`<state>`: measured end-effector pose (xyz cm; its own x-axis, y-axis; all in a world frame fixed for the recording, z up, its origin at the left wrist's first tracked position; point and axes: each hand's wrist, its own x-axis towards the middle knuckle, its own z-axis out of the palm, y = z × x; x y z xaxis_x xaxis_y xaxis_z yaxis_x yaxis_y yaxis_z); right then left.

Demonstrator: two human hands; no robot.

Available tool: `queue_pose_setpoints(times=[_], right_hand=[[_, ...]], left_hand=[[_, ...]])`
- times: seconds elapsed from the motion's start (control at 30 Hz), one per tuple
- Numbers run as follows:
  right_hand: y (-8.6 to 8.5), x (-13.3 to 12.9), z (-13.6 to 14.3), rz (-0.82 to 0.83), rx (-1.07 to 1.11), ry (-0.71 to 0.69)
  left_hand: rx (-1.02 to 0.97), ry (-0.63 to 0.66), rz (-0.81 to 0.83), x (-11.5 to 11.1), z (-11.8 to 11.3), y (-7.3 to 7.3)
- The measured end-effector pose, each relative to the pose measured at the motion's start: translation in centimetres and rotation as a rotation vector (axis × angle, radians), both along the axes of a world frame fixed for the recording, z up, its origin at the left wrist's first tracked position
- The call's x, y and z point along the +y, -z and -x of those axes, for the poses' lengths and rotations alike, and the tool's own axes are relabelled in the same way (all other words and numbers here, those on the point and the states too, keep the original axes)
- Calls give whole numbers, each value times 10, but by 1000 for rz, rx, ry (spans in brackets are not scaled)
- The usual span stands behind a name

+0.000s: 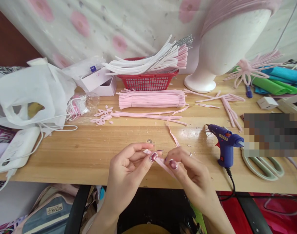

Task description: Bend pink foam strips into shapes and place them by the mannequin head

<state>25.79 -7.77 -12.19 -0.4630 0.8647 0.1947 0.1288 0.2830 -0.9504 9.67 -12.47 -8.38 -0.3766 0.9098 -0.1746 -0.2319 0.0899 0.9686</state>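
Observation:
My left hand (pixel 128 169) pinches the end of a thin pink tape measure (pixel 162 162) between thumb and fingertips, above the front of the table. On the same tape, a little to the right, the thumb and fingers of my right hand (pixel 192 172) are closed. Another stretch of the tape runs away from the hands across the tabletop toward the pink pipe cleaners. Past my fingers lie several loose pink pipe cleaners (pixel 148 116), with small pink looped petals (pixel 102 116) at their left end. Behind these is a thick bundle of pink pipe cleaners (pixel 152 99).
A red basket (pixel 148 81) of white and pink stems stands at the back, beside a white mannequin head (pixel 226 45). On the right are a blue glue gun (pixel 226 143) with its cord and scissors (pixel 263 167). A white bag (pixel 33 87) and power bank (pixel 18 149) occupy the left.

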Motion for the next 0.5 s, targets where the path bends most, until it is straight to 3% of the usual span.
queue_pose_setpoints(times=[0.1,0.23,0.33,0.5], right_hand=[[1,9,-2,134,83,-45],[1,16,2,373,192,-325],[-4,19,12,453,317,-466],[-18,28,30,384,425,-385]], left_hand=[[-86,34,-16,0,3,-2],[-198,89,-86,5,17,-2],[-213,123,-166,15,31,-7],[-124,54,-261,36,44,-26]])
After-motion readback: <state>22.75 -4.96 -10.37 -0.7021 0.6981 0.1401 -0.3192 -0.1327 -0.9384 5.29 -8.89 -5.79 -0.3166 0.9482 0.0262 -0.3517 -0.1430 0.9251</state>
